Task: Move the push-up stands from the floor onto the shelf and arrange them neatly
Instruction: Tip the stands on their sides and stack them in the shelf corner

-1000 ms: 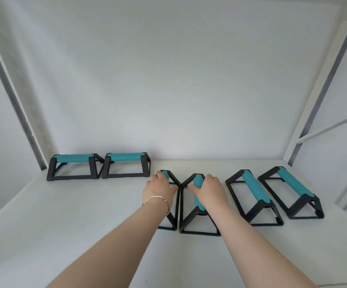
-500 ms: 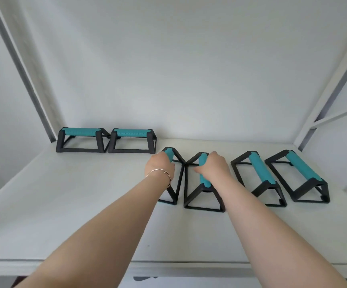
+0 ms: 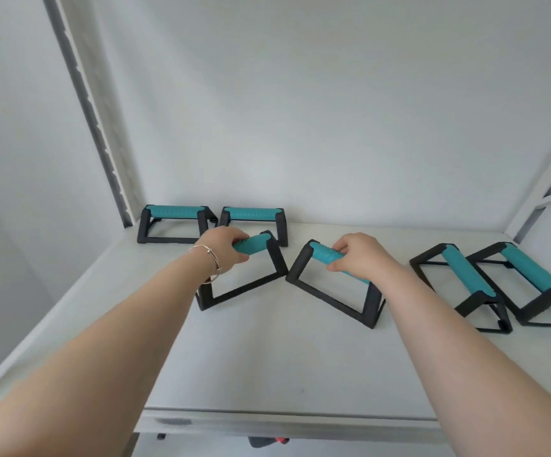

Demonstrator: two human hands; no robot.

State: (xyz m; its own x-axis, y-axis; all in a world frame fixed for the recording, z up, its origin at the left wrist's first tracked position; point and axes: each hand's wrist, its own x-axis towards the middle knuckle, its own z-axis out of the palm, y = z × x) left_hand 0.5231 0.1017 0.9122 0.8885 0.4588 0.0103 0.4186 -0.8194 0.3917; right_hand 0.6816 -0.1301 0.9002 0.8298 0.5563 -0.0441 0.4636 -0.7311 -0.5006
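Several black push-up stands with teal grips stand on the white shelf (image 3: 267, 367). My left hand (image 3: 223, 249) grips the teal bar of the left middle stand (image 3: 260, 268), which is turned at a slant. My right hand (image 3: 363, 258) grips the bar of the right middle stand (image 3: 320, 285), slanted the other way. Two stands (image 3: 171, 225) (image 3: 267, 216) sit side by side against the back wall at the left. Two more (image 3: 465, 285) (image 3: 531, 282) stand parallel at the right, pointing front to back.
A slotted shelf post (image 3: 92, 127) rises at the back left and another post (image 3: 544, 179) at the right. The shelf's front edge (image 3: 284, 420) runs across the bottom, with dark items on the floor below it.
Both middle stands have been swung from pointing front to back into opposite slants. The view has pulled back, so the shelf's front edge shows.
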